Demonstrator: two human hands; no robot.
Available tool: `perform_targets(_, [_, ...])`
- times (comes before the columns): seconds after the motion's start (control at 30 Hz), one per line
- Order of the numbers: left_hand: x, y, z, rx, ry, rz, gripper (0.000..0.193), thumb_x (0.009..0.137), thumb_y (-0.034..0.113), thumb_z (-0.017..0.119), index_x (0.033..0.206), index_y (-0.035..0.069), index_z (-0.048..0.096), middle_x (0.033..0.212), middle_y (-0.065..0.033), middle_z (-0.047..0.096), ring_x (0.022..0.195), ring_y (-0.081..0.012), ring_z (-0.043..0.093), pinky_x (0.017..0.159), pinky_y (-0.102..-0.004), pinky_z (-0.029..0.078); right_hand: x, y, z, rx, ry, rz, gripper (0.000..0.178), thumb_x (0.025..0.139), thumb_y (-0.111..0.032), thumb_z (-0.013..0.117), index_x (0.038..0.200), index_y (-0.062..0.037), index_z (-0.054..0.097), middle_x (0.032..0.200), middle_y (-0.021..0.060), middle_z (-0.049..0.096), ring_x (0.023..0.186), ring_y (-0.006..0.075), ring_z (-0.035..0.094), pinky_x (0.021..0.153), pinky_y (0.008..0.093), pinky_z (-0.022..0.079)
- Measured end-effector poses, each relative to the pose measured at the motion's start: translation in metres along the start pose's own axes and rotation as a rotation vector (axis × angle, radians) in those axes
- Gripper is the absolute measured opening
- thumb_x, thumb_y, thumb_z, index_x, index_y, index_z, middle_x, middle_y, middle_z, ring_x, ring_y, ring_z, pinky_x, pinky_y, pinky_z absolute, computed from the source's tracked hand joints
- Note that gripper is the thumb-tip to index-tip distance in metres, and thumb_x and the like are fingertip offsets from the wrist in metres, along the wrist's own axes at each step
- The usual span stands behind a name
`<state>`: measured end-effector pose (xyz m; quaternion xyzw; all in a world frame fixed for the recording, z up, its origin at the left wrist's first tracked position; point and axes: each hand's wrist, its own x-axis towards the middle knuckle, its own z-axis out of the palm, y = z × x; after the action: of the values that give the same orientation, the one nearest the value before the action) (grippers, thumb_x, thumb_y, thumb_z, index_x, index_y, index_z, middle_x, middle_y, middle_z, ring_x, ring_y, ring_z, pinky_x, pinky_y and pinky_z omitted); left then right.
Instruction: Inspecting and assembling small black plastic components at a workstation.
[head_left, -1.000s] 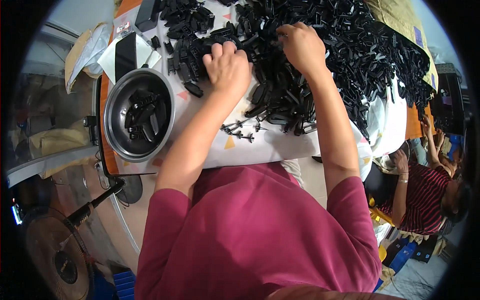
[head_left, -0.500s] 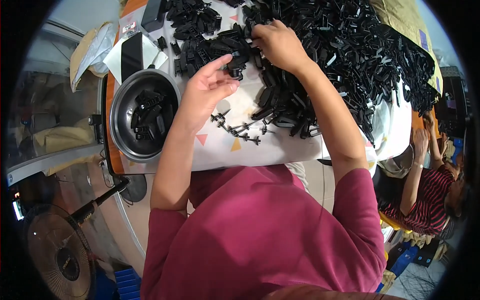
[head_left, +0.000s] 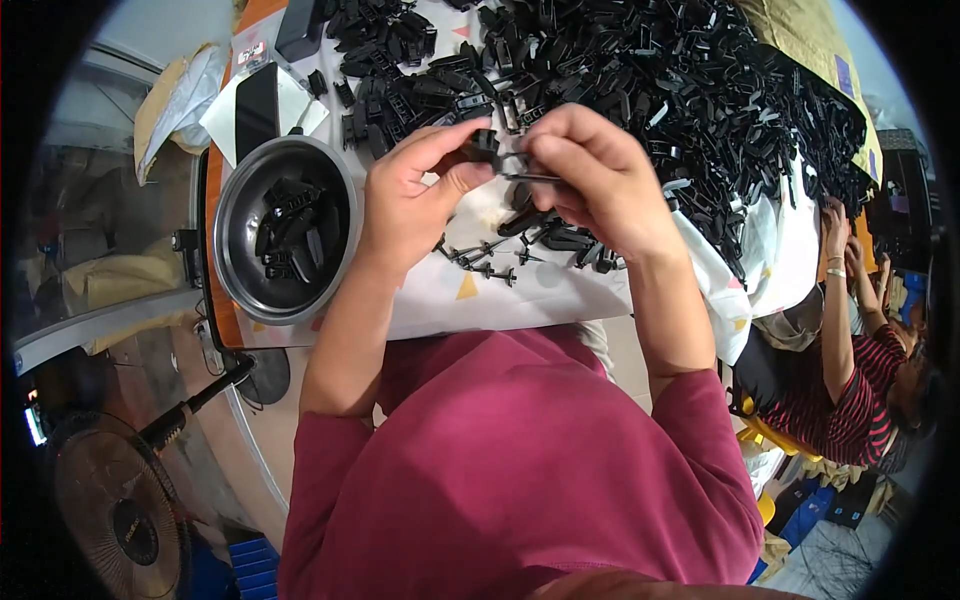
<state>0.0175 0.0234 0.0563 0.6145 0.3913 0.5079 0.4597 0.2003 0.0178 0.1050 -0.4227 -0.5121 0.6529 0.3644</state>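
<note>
Well below and to the left of the left grip (head_left: 415, 195), a fan (head_left: 100, 500) is standing, with pale lettering showing on its dark hub. Closer on that side, a metal bowl (head_left: 232, 245) is resting on the worktop (head_left: 585, 303) and holding several black plastic parts (head_left: 295, 225). Up and left of the same grip, a small packet (head_left: 250, 53) is showing a red-and-white label too small to read, and a dark phone (head_left: 257, 105) is lying on white paper (head_left: 225, 122). The left forearm is rising from an outward-bent elbow, the palm is facing right, and thumb and forefinger are pinching a black part (head_left: 484, 142) at their tips. Just below and between the two grips, dark pins (head_left: 490, 270) are lying in a loose cluster. The right forearm is leaning inward, its fingers are curling, and the right grip (head_left: 605, 185) is closing thumb against fingers on a slim dark piece (head_left: 530, 178), blurred, right beside the other part. Above and right of it, a broad pile (head_left: 720, 110) of black parts is spreading; beyond, a tan sack (head_left: 800, 30) is bearing purple patches, and a seated co-worker (head_left: 830, 415) is reaching up.
</note>
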Motion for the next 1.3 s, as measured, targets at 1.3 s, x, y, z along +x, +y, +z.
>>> perform_targets(1.3, [-0.029,-0.006,0.031,-0.424,0.065,-0.269,0.035,0.082,0.008,0.062,0.114,-0.003,0.054,0.098,-0.0046,0.061,0.088,-0.0084,0.054,0.077,-0.0193,0.044,-0.014,0.028,0.017,-0.158,0.332,0.035,0.025,0.081,-0.014,0.063,0.099,-0.0003,0.051,0.080,0.0054,0.058,0.055,0.0045,0.049,0.043,0.0178,0.039])
